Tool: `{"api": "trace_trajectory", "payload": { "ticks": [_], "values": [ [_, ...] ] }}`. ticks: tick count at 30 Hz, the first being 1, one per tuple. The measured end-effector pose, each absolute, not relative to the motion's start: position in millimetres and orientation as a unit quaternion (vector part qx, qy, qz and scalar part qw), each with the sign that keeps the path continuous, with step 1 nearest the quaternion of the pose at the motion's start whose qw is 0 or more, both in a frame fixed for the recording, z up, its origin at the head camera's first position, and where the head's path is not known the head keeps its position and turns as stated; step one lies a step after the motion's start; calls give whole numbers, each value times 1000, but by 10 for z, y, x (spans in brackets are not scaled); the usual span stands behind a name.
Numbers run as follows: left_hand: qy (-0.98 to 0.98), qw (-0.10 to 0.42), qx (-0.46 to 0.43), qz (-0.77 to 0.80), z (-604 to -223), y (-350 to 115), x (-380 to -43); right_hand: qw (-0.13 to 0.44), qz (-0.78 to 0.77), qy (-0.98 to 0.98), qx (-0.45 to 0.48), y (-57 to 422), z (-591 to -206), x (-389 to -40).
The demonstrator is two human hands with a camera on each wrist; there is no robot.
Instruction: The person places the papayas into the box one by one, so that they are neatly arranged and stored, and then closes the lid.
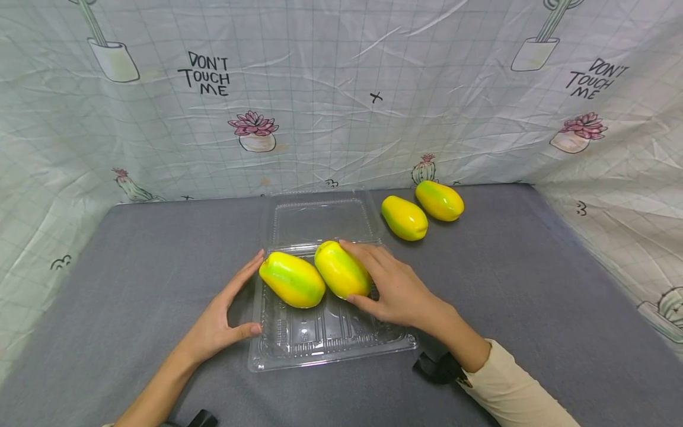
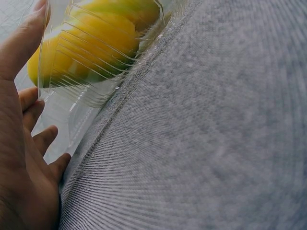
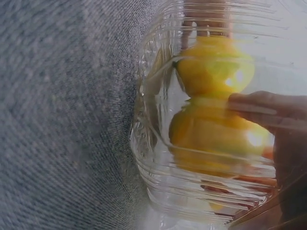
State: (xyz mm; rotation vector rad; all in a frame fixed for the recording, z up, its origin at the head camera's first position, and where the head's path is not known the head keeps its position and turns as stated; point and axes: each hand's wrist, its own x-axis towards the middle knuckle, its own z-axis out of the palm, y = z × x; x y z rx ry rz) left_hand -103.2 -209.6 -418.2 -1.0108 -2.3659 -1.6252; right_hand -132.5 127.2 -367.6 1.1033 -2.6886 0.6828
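Two glossy yellow-green papayas lie side by side in a clear plastic clamshell box, its tray (image 1: 299, 350) towards me and its lid (image 1: 322, 219) folded back. My right hand (image 1: 397, 287) holds the right papaya (image 1: 341, 270), thumb at its near end and fingers over its far right side; the right wrist view shows this through the clear wall. The left papaya (image 1: 292, 280) touches it. My left hand (image 1: 216, 323) is spread along the tray's left side, fingers and thumb extended by the wall; in the left wrist view the fingers (image 2: 45, 139) show outside the plastic.
Two more papayas, a nearer one (image 1: 404, 218) and a farther one (image 1: 440, 200), lie on the grey cloth (image 1: 512, 284) right of the lid. A printed white curtain (image 1: 331, 77) hangs behind and at both sides of the table.
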Motion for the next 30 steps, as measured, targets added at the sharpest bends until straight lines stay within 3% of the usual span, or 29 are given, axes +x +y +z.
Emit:
{"api": "trace_trajectory", "payload": {
  "ticks": [30],
  "values": [
    [-774,53,-335,-535,-4184,-2089,-1023,75,222,-895,380,1279,-3673,-1321]
  ]
}}
